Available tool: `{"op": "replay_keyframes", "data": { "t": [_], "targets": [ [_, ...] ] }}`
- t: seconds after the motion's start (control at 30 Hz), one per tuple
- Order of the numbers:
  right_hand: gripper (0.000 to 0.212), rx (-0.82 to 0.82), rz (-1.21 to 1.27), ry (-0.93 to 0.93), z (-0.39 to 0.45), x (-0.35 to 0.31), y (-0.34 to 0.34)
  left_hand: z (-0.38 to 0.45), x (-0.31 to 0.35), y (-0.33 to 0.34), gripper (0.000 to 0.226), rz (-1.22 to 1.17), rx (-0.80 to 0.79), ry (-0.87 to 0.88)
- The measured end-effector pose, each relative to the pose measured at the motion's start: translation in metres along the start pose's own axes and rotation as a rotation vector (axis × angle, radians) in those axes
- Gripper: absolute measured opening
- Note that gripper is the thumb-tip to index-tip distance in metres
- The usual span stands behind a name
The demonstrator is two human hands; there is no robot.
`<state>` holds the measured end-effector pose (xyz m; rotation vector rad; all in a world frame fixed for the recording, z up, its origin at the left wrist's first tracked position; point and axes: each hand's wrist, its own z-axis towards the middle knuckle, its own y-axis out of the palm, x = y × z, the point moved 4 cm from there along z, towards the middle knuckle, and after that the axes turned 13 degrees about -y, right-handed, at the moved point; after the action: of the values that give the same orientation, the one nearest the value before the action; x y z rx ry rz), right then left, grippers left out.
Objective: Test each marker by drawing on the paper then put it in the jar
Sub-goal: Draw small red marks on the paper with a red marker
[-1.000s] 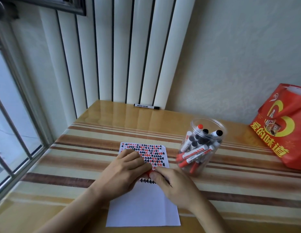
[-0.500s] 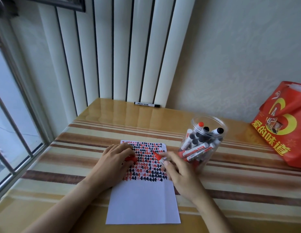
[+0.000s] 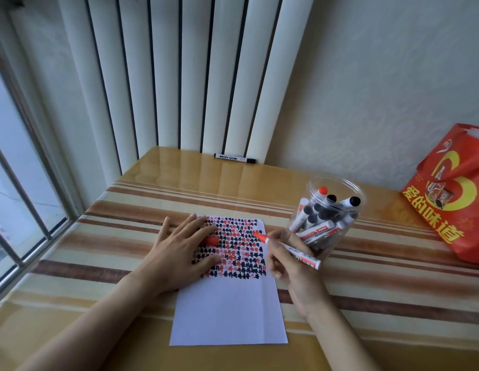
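The right hand (image 3: 294,266) pinches the red marker (image 3: 299,255) by its white middle, with the tip at the paper (image 3: 227,311). It looks light, hard and smooth, so the middle is a good place to hold. The left hand (image 3: 179,250) lies flat on the paper, fingers spread, over the red cap (image 3: 211,241).

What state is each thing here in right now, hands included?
red marker: uncapped, gripped by the right hand, tip at the paper's right edge.
red cap: off, lying under the flat left hand.
paper: flat, upper half filled with red and black marks, lower half blank.
jar: lidless, holding many markers.
black marker: capped, lying alone at the back.
red bag: upright.
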<state>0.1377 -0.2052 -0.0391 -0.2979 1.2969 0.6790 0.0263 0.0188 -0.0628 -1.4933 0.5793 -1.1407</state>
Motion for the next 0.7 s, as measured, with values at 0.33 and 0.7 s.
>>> {"op": "replay_keyframes", "data": {
  "t": [0.33, 0.7],
  "targets": [
    [0.010, 0.064, -0.138, -0.032, 0.003, -0.005, -0.014, 0.001, -0.003, -0.005, 0.085, 0.009, -0.009, -0.026],
    [0.024, 0.113, -0.510, 0.013, -0.012, 0.011, -0.002, 0.002, -0.002, -0.004, 0.083, 0.018, 0.021, -0.023]
  ]
}}
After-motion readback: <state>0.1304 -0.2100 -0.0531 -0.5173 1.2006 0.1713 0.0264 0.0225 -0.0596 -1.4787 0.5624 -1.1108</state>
